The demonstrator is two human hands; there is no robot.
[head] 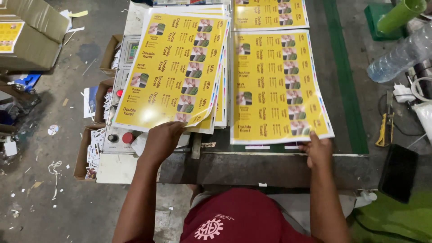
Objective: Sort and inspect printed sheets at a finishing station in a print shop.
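Along the near edge of the dark metal worktable (270, 168), both of the person's hands meet glossy yellow printed label sheets. On the table's left half, the left hand (162, 139) lies palm down, fingers curled loosely over the near edge of the top sheet of the left stack of yellow sheets (175, 67); that sheet's near corner curls up just beside the fingertips, and the stack fans out slightly, tilted so its far end leans toward the table's right. On the table's middle, the right hand (317, 150) pinches the near right corner of the right yellow sheet (276, 85), fingers narrow and closed on the paper's edge, the sheet lying flat and square to the table with its near edge just short of the table's front edge. A third yellow sheet (270, 13) lies beyond it toward the far edge. A grey control panel (119, 112) with a red button (128, 137) sits at the table's left end, partly under the left stack. Near the right edge lie a clear plastic bottle (398, 56), a green tube (400, 15) and a yellow-handled tool (384, 128). Cardboard boxes (31, 36) stand on the floor at left.
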